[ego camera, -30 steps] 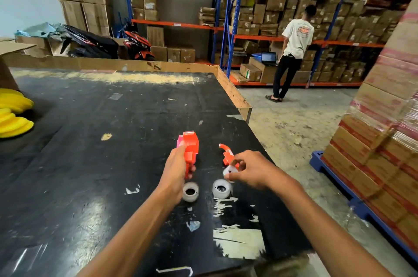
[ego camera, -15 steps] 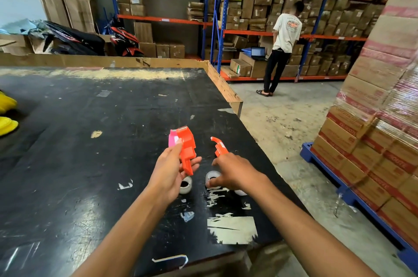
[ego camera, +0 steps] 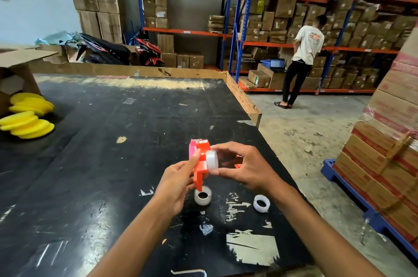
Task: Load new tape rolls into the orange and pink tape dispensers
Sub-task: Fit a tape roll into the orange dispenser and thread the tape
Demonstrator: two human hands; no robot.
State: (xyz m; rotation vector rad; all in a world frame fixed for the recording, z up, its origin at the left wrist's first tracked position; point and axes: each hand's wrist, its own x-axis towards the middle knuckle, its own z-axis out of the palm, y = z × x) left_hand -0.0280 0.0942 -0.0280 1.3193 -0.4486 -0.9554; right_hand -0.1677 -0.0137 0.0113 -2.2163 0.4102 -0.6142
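My left hand [ego camera: 175, 183] holds the orange tape dispenser [ego camera: 201, 163] upright above the black table [ego camera: 90, 163]. My right hand [ego camera: 244, 168] pinches a clear tape roll [ego camera: 212, 159] against the dispenser's right side. The pink dispenser [ego camera: 192, 147] shows just behind the orange one; whether it is held or resting on the table is hidden. A small orange piece [ego camera: 238, 165] peeks out under my right hand. Two more clear tape rolls lie on the table, one [ego camera: 203, 195] below the dispenser and one [ego camera: 261, 203] to the right.
The table's right edge and wooden rim [ego camera: 243, 98] run close to my right arm. Yellow pads [ego camera: 29, 116] and an open cardboard box [ego camera: 15, 66] sit at far left. Stacked boxes on a blue pallet [ego camera: 339, 177] stand right. A person [ego camera: 300, 59] stands at the shelves.
My right hand picked a tape roll off the table and brought it up against the orange dispenser. My left hand kept hold of the dispenser and raised it slightly.
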